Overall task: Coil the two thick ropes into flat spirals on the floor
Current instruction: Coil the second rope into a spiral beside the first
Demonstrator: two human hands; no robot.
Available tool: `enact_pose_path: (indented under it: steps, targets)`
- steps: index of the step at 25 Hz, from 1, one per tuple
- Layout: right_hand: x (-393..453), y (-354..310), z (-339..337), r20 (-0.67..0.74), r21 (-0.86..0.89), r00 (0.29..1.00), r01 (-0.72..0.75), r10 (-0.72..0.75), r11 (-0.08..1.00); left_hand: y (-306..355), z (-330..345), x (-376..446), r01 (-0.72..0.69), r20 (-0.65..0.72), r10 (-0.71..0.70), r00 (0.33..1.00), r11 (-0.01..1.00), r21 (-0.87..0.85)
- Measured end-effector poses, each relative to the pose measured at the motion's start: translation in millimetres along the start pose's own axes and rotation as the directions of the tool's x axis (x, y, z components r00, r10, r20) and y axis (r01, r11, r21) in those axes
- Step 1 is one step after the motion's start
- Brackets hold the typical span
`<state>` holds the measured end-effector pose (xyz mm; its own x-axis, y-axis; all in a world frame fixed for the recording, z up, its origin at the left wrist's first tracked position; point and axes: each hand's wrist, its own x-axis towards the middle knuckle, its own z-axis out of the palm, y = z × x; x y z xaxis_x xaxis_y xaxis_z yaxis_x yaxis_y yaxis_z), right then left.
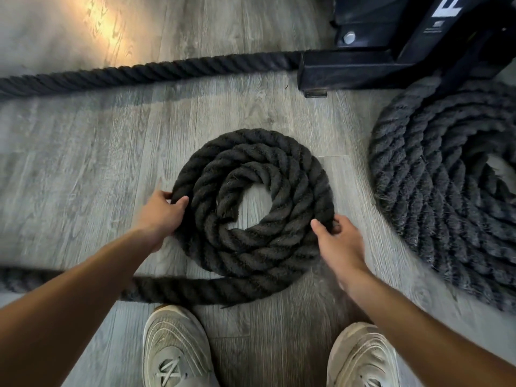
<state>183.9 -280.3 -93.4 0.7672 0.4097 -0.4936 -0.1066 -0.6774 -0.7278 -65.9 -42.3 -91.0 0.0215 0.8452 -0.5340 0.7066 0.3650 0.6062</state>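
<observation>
A thick black rope lies wound into a flat spiral point(252, 203) in the middle of the grey wood floor, with a small gap at its centre. Its loose tail point(173, 291) runs off to the left just in front of my shoes. My left hand point(160, 212) grips the spiral's outer turn on the left side. My right hand point(336, 241) grips the outer turn at the lower right. A second, larger rope coil point(435, 191) lies at the right edge, partly cut off. A straight stretch of rope point(134, 72) crosses the floor behind.
A black metal rack base point(371, 65) stands at the back right, and the straight rope stretch ends at it. My two pale sneakers point(176, 350) stand at the bottom edge. A patch of warm light falls on the floor at the upper left.
</observation>
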Motion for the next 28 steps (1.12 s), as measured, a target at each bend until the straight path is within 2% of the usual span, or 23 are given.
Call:
enact_pose_path:
  steps: [3, 5, 7, 9, 11, 13, 15, 18, 21, 23, 26, 28]
  targets:
    - [48, -35, -8, -0.066, -0.080, 0.995, 0.063, -0.068, 0.995, -17, 12, -27, 0.117, 0.056, -0.111, 0.992, 0.987, -0.113]
    - [74, -58, -12, -0.117, -0.054, 0.992, 0.034, -0.040, 0.998, -25, 20, -50, 0.233, 0.171, -0.206, 0.964, 0.960, -0.156]
    - [82, -64, -16, -0.161, -0.016, 0.987, 0.001, -0.004, 1.000, -24, 19, -61, 0.277, 0.264, -0.238, 0.935, 0.954, -0.119]
    - [64, -51, -17, -0.180, 0.017, 0.983, 0.026, -0.023, 1.000, -15, 12, -55, 0.225, 0.238, -0.190, 0.952, 0.966, -0.129]
    - [27, -22, -11, -0.170, 0.034, 0.985, 0.036, -0.030, 0.999, -2, 3, -38, 0.121, 0.154, -0.090, 0.984, 0.973, -0.199]
    - [-15, 11, -1, -0.140, -0.015, 0.990, 0.017, -0.019, 1.000, 12, -2, -19, 0.014, 0.113, 0.011, 0.994, 0.976, -0.217]
    - [-44, 34, 11, -0.123, -0.096, 0.992, 0.007, -0.019, 0.995, 21, -1, -6, -0.034, 0.119, 0.060, 0.991, 0.979, -0.202]
    - [-42, 33, 12, -0.065, -0.088, 0.998, -0.006, 0.000, 0.996, 23, 4, 0, -0.042, 0.109, 0.062, 0.992, 0.984, -0.172]
    - [-6, 13, 0, -0.018, -0.074, 0.998, 0.062, -0.064, 0.995, 17, 3, -13, 0.033, 0.115, -0.004, 0.993, 0.968, -0.247]
    - [29, -12, -8, -0.062, -0.084, 0.993, 0.099, -0.104, 0.992, 7, 6, -35, 0.083, 0.138, -0.048, 0.989, 0.962, -0.261]
    - [76, -49, -15, -0.186, -0.098, 0.978, 0.081, -0.098, 0.992, -10, 15, -74, 0.072, 0.220, -0.037, 0.975, 0.986, -0.150]
    - [85, -58, -16, -0.225, -0.048, 0.971, 0.073, -0.082, 0.996, -14, 15, -83, 0.075, 0.283, -0.051, 0.958, 0.994, -0.076]
